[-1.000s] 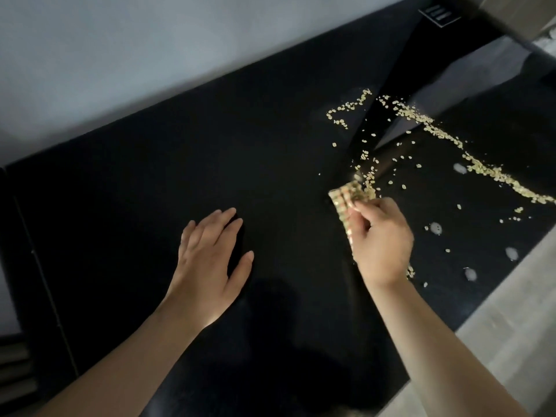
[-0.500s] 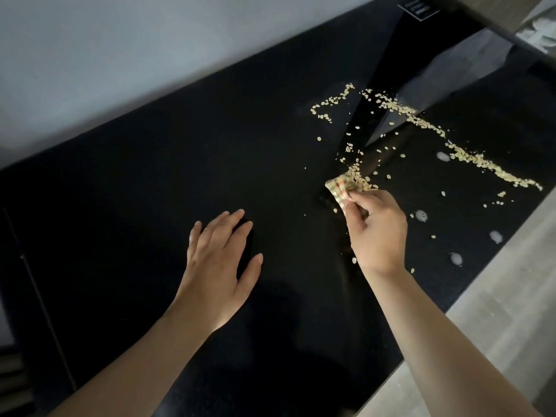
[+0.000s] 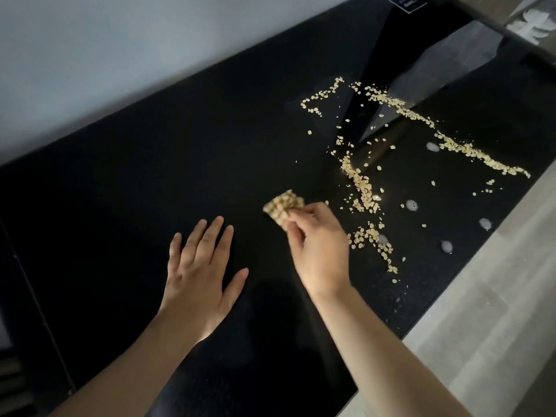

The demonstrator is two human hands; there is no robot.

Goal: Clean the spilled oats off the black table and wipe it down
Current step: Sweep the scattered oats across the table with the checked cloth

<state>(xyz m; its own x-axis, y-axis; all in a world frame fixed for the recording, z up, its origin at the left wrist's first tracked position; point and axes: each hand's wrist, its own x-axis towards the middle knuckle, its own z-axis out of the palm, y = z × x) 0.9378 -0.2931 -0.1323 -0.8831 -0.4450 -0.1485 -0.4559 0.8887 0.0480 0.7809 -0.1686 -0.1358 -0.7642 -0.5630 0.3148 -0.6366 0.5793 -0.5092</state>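
Right hand: the right hand (image 3: 319, 248) pinched a small tan checked pad (image 3: 284, 206) between thumb and curled fingers. Whether the pad touched the surface could not be told.
Left hand: the left hand (image 3: 201, 272) lay palm down with straight, slightly spread fingers on the glossy black table (image 3: 135, 182), holding nothing.
Oats: the pale rolled oats (image 3: 359, 188) lay to the right of the pad and beyond it. All of them were on the right hand's side and well apart from the left hand.
Axes: a short ridge (image 3: 361, 191) just right of the pad ran away from the person. A long trail (image 3: 451, 145) ran from the far middle down to the table's right edge. A loose cluster (image 3: 371, 240) sat just beside the right hand's knuckles.
Nearer hand: the right, with the pad leftward of the ridge, so any sweep at it would have to go rightward or come round behind it.
Edges: the table's right edge passed near the trail's end, with grey wood-grain floor (image 3: 481, 311) below, so a rightward push risked tipping flakes off.
Open room: bare black surface spread left and far of both hands up to the pale grey wall (image 3: 120, 40).
Also there: white wet spots (image 3: 411, 205) lay among the oats near the edge.
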